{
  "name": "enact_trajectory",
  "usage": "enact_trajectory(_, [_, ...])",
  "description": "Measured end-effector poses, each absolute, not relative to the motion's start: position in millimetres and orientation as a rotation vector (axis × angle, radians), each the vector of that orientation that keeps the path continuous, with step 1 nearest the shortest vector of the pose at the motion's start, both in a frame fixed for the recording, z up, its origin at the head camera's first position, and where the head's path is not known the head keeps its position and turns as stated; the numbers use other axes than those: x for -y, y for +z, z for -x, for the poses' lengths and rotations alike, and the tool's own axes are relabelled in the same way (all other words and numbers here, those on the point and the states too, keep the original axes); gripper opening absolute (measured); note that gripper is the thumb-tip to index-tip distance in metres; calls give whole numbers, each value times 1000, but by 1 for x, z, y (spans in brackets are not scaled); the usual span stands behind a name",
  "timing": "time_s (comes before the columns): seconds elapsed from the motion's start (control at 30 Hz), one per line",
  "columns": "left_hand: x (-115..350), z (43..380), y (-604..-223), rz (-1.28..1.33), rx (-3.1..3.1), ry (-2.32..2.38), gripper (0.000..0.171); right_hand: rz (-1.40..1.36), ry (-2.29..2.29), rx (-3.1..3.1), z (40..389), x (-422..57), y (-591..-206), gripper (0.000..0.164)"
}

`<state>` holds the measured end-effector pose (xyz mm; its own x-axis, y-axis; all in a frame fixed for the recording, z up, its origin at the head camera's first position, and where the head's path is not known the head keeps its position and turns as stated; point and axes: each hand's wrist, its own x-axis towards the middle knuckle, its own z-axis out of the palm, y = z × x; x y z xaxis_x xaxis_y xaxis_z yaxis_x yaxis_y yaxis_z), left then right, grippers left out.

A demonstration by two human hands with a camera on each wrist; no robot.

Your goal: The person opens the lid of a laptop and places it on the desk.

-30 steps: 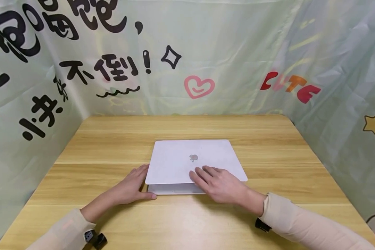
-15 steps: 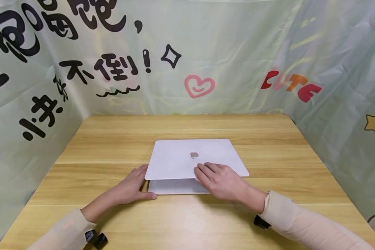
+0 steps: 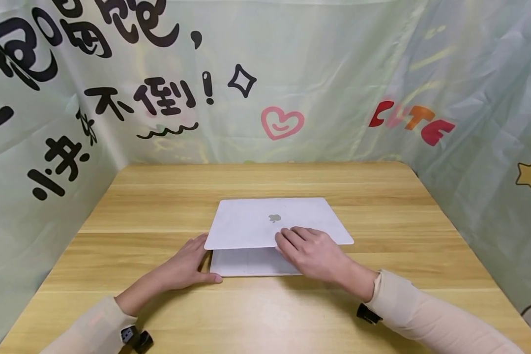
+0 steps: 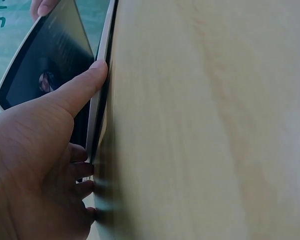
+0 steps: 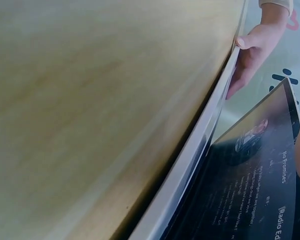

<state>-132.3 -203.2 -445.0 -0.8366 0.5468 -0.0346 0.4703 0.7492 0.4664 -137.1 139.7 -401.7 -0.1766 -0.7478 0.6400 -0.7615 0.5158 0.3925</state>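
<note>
A silver laptop (image 3: 248, 231) lies on the wooden table, its lid tilted up off the base (image 3: 248, 263) with the front edge toward me. My right hand (image 3: 311, 253) pinches the front edge of the lid, fingers on top and thumb hidden beneath. At the base's front left corner is my left hand (image 3: 186, 263), its thumb on the front edge and its fingers along the left side. In the right wrist view the screen (image 5: 254, 165) is lit with white text and a small picture. The left wrist view shows my left thumb (image 4: 87, 82) against the base's edge.
The wooden table (image 3: 265, 319) extends on all sides of the laptop. A pale green printed curtain (image 3: 336, 64) hangs behind the table and along both sides. Dark wrist cameras (image 3: 137, 339) sit at both sleeves.
The lid's front edge has risen, widening the gap above the base. My right hand has gone up with it, its fingers now hooked at the edge. My left hand has stayed in place.
</note>
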Motion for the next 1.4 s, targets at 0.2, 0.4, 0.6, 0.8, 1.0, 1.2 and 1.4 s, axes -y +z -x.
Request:
enact_trajectory(0.2, [203,132,-445,-818,-2787,659,110,-1212,30,1922,139,-139,-398,25])
enact_trajectory(0.4, [202,131,-446,-836,-2798,669,111,-1189,53,1929,141,-137,-394,26])
enact_trajectory(0.6, [203,132,-448,-855,-2814,638,112,-1148,64,1914,144,-134,-390,28])
enact_trajectory(0.8, [203,132,-448,-852,-2822,572,111,-1098,65,1928,147,-132,-385,33])
enact_trajectory(1.0, [204,131,-448,-837,-2808,562,111,-1080,62,1931,151,-131,-380,36])
enact_trajectory(1.2, [203,132,-446,-835,-2823,548,110,-1043,20,1962,155,-132,-374,37])
enact_trajectory(1.4, [201,135,-443,-840,-2839,514,111,-1008,26,1969,161,-132,-366,38])
